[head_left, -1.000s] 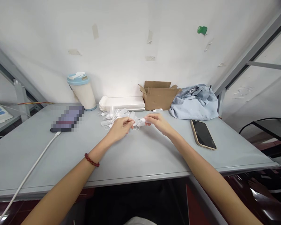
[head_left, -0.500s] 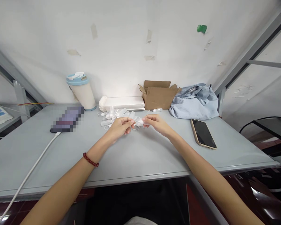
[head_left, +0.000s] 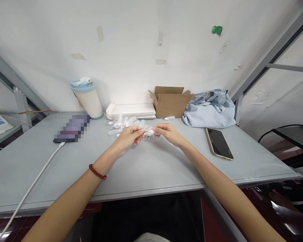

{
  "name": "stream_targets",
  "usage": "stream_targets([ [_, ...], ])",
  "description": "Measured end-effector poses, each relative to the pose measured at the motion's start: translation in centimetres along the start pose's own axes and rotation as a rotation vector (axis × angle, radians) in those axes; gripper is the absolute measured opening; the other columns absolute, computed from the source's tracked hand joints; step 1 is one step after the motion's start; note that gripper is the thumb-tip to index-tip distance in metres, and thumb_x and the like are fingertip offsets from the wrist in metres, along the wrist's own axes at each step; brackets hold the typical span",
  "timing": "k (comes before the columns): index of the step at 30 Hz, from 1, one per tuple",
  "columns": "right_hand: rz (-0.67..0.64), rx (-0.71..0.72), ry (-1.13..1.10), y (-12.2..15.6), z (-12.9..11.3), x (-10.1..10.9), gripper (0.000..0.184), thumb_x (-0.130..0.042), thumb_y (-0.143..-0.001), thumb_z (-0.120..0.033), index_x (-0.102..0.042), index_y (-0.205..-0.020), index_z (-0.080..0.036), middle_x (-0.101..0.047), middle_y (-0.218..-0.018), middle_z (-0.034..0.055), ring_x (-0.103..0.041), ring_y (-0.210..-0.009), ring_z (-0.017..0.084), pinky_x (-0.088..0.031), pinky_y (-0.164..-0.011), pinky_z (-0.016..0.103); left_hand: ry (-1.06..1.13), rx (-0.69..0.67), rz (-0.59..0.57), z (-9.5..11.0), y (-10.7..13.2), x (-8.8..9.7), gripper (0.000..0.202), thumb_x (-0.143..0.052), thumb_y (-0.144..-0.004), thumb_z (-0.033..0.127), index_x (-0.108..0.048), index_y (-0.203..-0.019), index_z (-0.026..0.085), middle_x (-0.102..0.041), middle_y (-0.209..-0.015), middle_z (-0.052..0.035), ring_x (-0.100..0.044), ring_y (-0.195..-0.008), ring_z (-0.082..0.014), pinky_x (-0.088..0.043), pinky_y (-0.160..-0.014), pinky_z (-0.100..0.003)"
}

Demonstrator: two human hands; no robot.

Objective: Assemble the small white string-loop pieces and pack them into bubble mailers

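**Bench record: two hands on one small white part**

- Left hand: fingers curled, thumb and fingertips pinched on the near end of a small white part. A red bead bracelet sits on the wrist.
- Right hand: fingers closed, pinching the other end of the same part. The two hands almost meet.
- Small white part: held between the two hands just above the grey table, at mid-table and toward the wall. A thin white cord loops from it. Finer detail is too small to tell.
- Pile of white parts: like pieces heaped loosely on the table, just behind the left hand.
- Single white piece: lies apart from the heap, at the foot of the cardboard box.
- Stack of white trays: flat against the wall, behind the pile.
- Cardboard box: open, flaps up, just right of the trays.
- Blue cloth bundle: crumpled, beside the box on its right.
- Phone: screen up and dark, right of the right forearm and well apart from the hands.
- Tumbler: cream body with a pale blue lid, standing left of the trays.
- Second device: lies flat near the tumbler, with a white cable running from it to the near left edge of the table.
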State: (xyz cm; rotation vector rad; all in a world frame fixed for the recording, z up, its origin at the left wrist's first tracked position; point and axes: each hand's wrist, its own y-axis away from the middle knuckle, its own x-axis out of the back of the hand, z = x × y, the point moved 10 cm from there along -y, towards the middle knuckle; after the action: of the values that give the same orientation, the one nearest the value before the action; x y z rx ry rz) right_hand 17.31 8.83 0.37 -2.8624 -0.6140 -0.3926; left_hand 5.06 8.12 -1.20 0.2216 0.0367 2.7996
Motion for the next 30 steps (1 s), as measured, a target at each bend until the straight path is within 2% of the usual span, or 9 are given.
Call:
stream_targets([
  [15, 0.0, 0.009, 0.019, -0.07, -0.05, -0.03, 0.027, -0.052, -0.081, -0.036, -0.061, -0.066, -0.016, -0.058, -0.068, -0.0001, -0.047, -0.066, 0.011, -0.037, -0.068, 0.025, -0.019, 0.0, -0.007, 0.06, 0.0, -0.11, 0.029, -0.057, -0.079, 0.041, -0.054, -0.063, 0.016, -0.044, -0.049, 0.0028, -0.037, -0.046, -0.0076, -0.03, -0.046, -0.022],
  [21, 0.008, -0.004, 0.073, 0.06, -0.03, 0.01, 0.031, -0.052, -0.082, -0.04, -0.059, -0.064, -0.016, -0.054, -0.064, -0.0019, -0.039, -0.058, 0.008, -0.031, -0.059, 0.023, -0.045, -0.023, 0.009, 0.0, -0.06, -0.02, 0.029, -0.058, -0.077, 0.042, -0.054, -0.063, 0.016, -0.045, -0.049, 0.0029, -0.039, -0.046, -0.0081, -0.031, -0.046, -0.022],
  [30, 0.003, 0.0, 0.073, 0.1, 0.14, -0.59, 0.031, -0.052, -0.083, -0.043, -0.06, -0.073, -0.015, -0.056, -0.069, -0.0002, -0.042, -0.06, 0.009, -0.033, -0.058, 0.023, -0.065, -0.018, 0.073, -0.58, -0.14, 0.17, 0.025, -0.056, -0.078, 0.038, -0.054, -0.065, 0.017, -0.045, -0.047, 0.0048, -0.038, -0.044, -0.0074, -0.031, -0.047, -0.022],
])
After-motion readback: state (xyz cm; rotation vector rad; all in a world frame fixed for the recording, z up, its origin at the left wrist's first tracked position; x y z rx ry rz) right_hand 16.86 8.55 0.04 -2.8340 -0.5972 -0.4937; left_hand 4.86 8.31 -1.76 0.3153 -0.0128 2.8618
